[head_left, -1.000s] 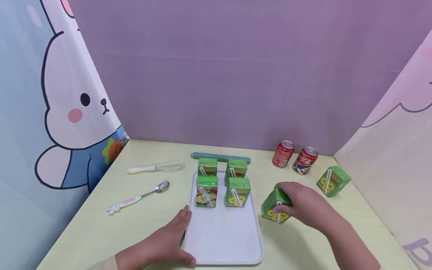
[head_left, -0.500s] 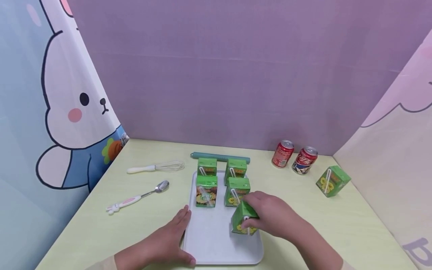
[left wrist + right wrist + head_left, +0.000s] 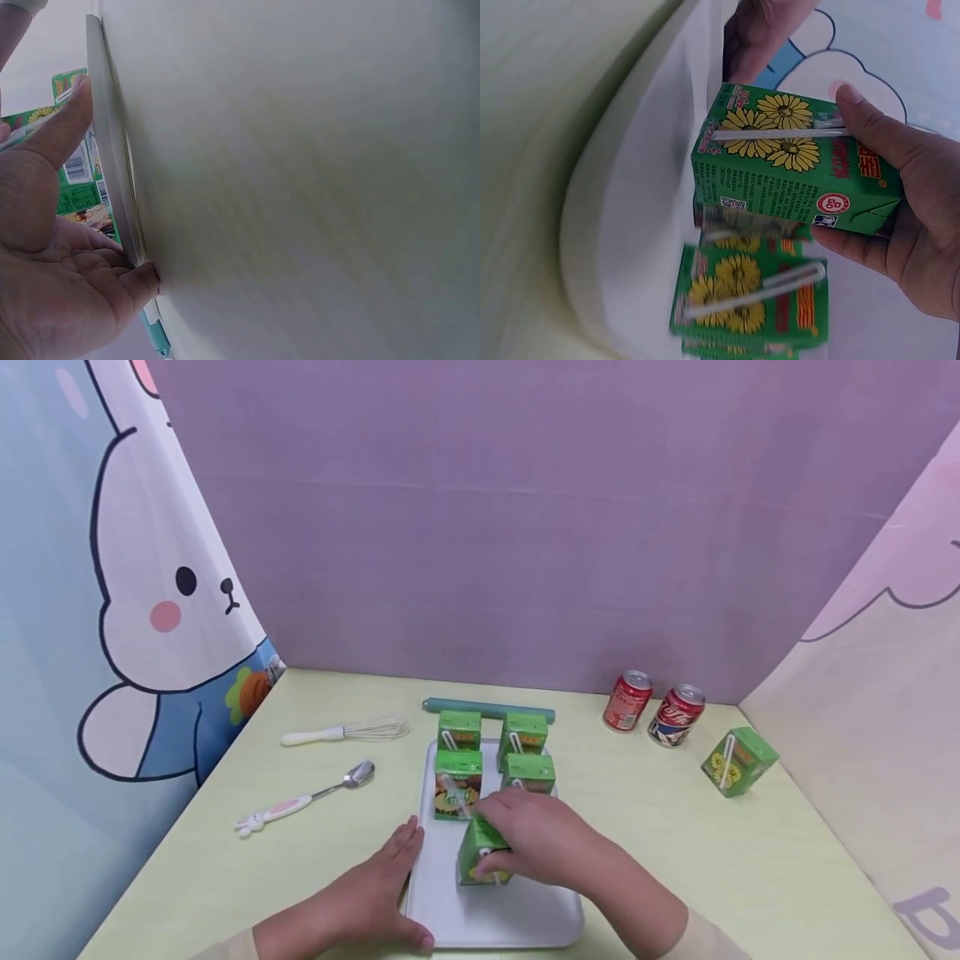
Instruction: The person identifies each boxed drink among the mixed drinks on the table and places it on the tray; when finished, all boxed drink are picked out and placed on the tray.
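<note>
My right hand point(image 3: 542, 837) grips a green juice box point(image 3: 780, 154) by its top end, thumb on the straw side and fingers behind. Yellow flowers and a white straw show on the box in the right wrist view. It is over the white tray point(image 3: 442, 918), in front of two rows of standing juice boxes point(image 3: 458, 785). The front right one of those is partly hidden behind my right hand. My left hand point(image 3: 378, 889) rests along the tray's left edge, fingers straight and thumb at the near corner; the left wrist view shows the fingers touching the rim.
Left of the tray lie a whisk point(image 3: 345, 732) and a spoon point(image 3: 307, 799) with a rabbit handle. A teal stick point(image 3: 487, 709) lies behind it. Two red cans point(image 3: 628, 702) and another juice box point(image 3: 740, 762) stand at the right. A purple backdrop point(image 3: 480, 527) rises behind the table.
My right hand has carried the juice box leftward from the table right of the tray to over the tray's middle. My left hand has stayed at the tray's edge.
</note>
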The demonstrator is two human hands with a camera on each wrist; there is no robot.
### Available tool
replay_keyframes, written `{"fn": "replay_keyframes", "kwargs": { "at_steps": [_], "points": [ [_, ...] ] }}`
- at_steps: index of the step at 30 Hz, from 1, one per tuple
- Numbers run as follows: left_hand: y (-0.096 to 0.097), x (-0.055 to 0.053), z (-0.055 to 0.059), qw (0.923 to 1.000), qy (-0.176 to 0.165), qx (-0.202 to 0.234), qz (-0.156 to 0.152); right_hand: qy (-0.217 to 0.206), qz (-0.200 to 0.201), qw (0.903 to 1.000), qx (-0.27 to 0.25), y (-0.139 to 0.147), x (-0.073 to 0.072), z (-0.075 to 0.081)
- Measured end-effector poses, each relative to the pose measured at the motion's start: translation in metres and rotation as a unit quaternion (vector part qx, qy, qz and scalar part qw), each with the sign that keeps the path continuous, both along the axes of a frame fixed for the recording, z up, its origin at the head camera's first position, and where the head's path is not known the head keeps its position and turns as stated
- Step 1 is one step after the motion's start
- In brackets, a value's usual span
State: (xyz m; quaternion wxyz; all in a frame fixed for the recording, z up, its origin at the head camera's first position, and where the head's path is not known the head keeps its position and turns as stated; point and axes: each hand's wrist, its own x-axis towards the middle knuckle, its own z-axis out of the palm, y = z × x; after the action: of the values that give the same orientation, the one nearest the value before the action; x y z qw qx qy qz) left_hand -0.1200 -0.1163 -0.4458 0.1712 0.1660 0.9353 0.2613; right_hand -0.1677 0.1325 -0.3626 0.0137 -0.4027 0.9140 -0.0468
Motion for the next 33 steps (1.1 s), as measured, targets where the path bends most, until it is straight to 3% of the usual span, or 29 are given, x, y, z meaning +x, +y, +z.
{"fn": "replay_keyframes", "kwargs": {
  "at_steps": [9, 18, 33],
  "points": [
    [-0.001, 0.001, 0.000, 0.9996, 0.025, 0.007, -0.011, 0.013, 0.033, 0.9992, 0.017, -0.029, -0.004, -0.008],
    [-0.001, 0.000, 0.001, 0.9998, 0.016, 0.004, -0.014, 0.013, 0.016, 0.9994, 0.026, -0.044, -0.007, -0.011],
    [-0.001, 0.000, 0.003, 0.9999, 0.012, 0.003, -0.012, 0.002, 0.006, 0.9998, 0.020, -0.045, -0.007, -0.014]
  ]
}}
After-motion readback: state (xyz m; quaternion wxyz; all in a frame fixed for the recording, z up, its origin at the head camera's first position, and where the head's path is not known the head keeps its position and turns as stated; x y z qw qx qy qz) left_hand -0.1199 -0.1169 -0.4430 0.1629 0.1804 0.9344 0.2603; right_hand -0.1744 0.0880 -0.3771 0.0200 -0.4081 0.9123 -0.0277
